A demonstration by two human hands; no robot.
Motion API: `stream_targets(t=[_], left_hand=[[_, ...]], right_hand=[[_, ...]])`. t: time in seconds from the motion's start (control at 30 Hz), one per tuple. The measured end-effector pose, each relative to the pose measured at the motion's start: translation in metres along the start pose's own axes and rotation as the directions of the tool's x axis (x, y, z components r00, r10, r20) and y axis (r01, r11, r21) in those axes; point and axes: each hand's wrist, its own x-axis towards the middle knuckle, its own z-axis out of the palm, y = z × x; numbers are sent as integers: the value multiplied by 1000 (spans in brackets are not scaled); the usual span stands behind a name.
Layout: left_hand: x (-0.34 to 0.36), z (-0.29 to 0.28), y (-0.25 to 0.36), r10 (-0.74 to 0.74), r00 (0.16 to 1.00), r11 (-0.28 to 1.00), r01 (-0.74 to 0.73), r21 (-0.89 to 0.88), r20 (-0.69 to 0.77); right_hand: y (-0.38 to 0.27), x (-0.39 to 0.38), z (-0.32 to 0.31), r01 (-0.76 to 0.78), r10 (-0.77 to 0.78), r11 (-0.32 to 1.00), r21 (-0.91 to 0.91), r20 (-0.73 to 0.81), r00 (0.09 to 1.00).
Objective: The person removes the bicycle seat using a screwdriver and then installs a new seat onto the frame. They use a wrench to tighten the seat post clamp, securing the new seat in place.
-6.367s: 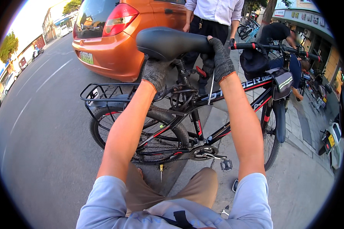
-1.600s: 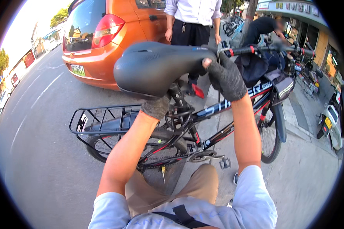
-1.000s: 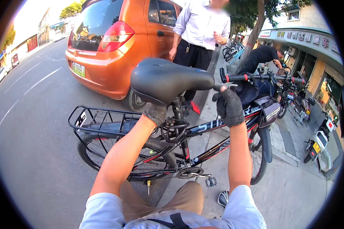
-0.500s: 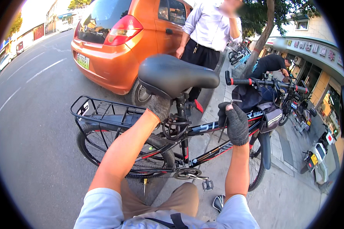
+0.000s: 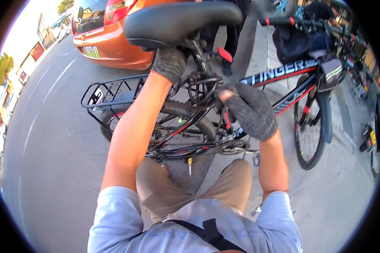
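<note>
A black bicycle saddle sits on its seatpost above a black, red and white bicycle frame. Below the saddle's rear half, my gloved left hand is raised against its underside, fingers mostly hidden. My gloved right hand is closed beside the top of the seat tube, near the seatpost clamp. A thin L-shaped hex key was in that hand half a second ago; the fingers and motion blur now hide it. A coiled black cable lock hangs around the seatpost area.
Behind the saddle extends a black rear rack. An orange car is parked beyond it, with a standing person's legs nearby. Dark cloth hangs by the handlebar, and a frame bag sits below. Other bikes stand at far right.
My right hand has moved left and inward with the hex key, from beside the top tube to the seatpost clamp area. The view has tilted down; my left hand stays under the saddle.
</note>
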Motion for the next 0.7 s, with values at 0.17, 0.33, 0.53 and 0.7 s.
stream_targets(t=[0.17, 0.33, 0.53, 0.7], left_hand=[[-3, 8, -1, 41, 999, 988, -44, -151, -25], [-6, 18, -2, 84, 986, 996, -88, -23, -141], [-15, 31, -8, 158, 959, 982, -128, 138, -235], [-21, 44, -11, 184, 941, 973, -132, 192, -284]], right_hand=[[11, 7, 19, 258, -256, 966, -1, -109, 960], [32, -28, 46, 75, -43, 973, 219, -149, 988], [54, -62, 56, -65, 98, 757, 650, -15, 995], [52, -80, 66, -15, -9, 772, 635, 35, 999]])
